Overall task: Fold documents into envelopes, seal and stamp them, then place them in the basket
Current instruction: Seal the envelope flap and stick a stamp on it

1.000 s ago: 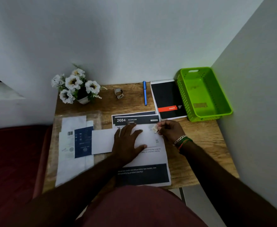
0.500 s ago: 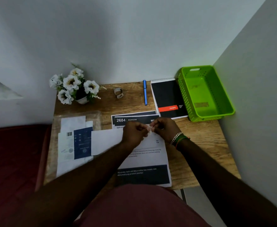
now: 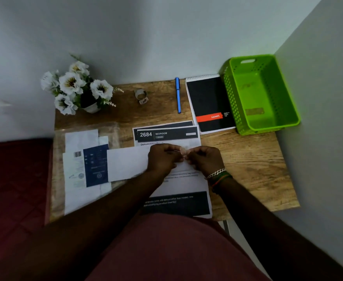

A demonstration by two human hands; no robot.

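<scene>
Left hand (image 3: pixel 163 159) and right hand (image 3: pixel 204 160): both curled, fingertips meeting at small pale piece (image 3: pixel 183 154), pinched between them; identity unclear. Hands over white envelope (image 3: pixel 127 164), which lies on printed document (image 3: pixel 178 187), table (image 3: pixel 247 165) centre. Forearms converge from 6 o'clock. Green basket (image 3: pixel 262 94) at 2 o'clock, well apart.

table (image 3: pixel 247 159): matt wood grain | basket (image 3: pixel 231 98): glossy perforated plastic

both forearms are bare, no sleeves showing. the right wrist carries a silver chain bracelet (image 3: pixel 216 173) beside green and orange bands (image 3: pixel 221 179). dark red clothing (image 3: pixel 172 248) covers the lap.
</scene>
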